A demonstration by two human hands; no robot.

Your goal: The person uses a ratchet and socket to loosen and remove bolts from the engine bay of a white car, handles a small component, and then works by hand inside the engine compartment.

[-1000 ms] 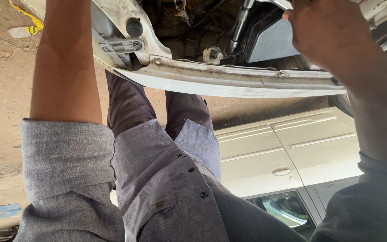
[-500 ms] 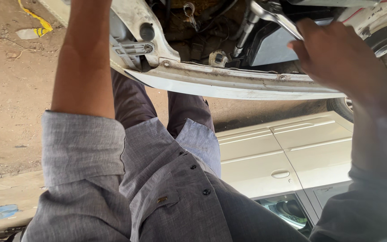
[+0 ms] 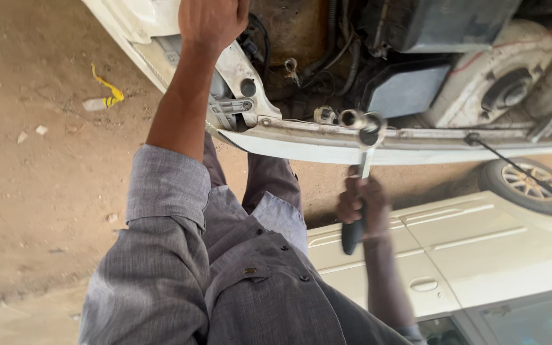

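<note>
Far left of frame: bare dirt ground (image 3: 33, 211), with a scrap of yellow tape (image 3: 108, 89) and a pale bit of litter just beside it in the upper left.

Left of centre, top: left hand (image 3: 212, 22) pressed on the white front edge of the car body (image 3: 142, 25), fingers curled over it; what lies under the palm is hidden. The bare forearm runs down from it into a rolled grey shirt sleeve (image 3: 164, 185). The grey shirt fills the lower centre-left.

Centre, upper half: open engine bay (image 3: 327, 57), with hoses, a dark box and rusty metal behind a pale front crossmember (image 3: 314, 140) that runs across the frame.

Centre: right hand (image 3: 360, 207) clenched round the dark grip of a ratchet wrench (image 3: 360, 172). The wrench stands nearly upright in the frame, its chrome head with a socket at the top, level with the crossmember's edge. Whether the socket is seated on a bolt I cannot tell.

The hands are well apart, the left high and left of centre, the right near mid-frame.

Right, upper: a round white housing in the bay, and a thin prop rod (image 3: 525, 172) slanting down to the right.

Right, lower: a wheel (image 3: 531, 185) with a silver rim, and the door panels of a white car (image 3: 467, 255) filling the lower right.
</note>
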